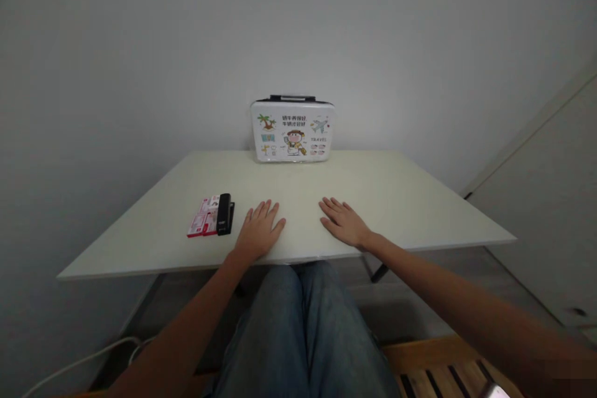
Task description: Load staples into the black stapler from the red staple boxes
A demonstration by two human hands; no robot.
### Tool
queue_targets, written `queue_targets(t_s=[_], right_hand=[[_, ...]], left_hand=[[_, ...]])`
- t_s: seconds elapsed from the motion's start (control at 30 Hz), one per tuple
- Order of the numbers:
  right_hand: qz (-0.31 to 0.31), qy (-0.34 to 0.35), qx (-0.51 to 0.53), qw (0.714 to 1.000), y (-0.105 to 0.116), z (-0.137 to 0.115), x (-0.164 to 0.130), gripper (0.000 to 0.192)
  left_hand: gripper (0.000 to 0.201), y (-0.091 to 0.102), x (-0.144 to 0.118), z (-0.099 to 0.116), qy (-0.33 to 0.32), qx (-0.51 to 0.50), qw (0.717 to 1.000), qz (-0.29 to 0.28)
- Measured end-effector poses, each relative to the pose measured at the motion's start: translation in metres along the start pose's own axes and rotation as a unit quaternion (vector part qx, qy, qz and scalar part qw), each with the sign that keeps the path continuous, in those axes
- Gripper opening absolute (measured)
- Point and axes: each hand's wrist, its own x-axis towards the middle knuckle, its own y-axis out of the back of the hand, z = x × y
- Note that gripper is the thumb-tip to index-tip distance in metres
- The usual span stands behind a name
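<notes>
My left hand point(259, 230) lies flat on the white table point(373, 180) near its front edge, fingers stretched out and holding nothing. Just left of it rests a black stapler point(224, 214), apart from the fingers. Pink-and-white small boxes point(204, 216) lie against the stapler's left side. My right hand point(342, 222) is palm down on the tabletop too, its fingers extended and pointing to the left. Bare tabletop separates the two hands.
A white case point(293, 130) with cartoon prints and a black handle stands at the table's back, by the grey wall point(298, 25). Below are my jeans-clad legs point(303, 329) and a slatted wooden seat point(433, 373). A white cable point(88, 357) runs at lower left.
</notes>
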Motion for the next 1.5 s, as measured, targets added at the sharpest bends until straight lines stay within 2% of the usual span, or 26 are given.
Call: queue_targets(t_s=[0.57,1.5], right_hand=[[0.004,-0.023,-0.002,1.0,0.005,-0.012,-0.003,0.063],[0.021,-0.045,-0.009,0.999,-0.003,-0.012,-0.001,0.062]], left_hand=[[0.061,0.0,0.0,0.001,-0.002,0.008,1.0,0.008],[0.06,0.001,-0.001,0.002,0.006,0.01,1.0,0.008]])
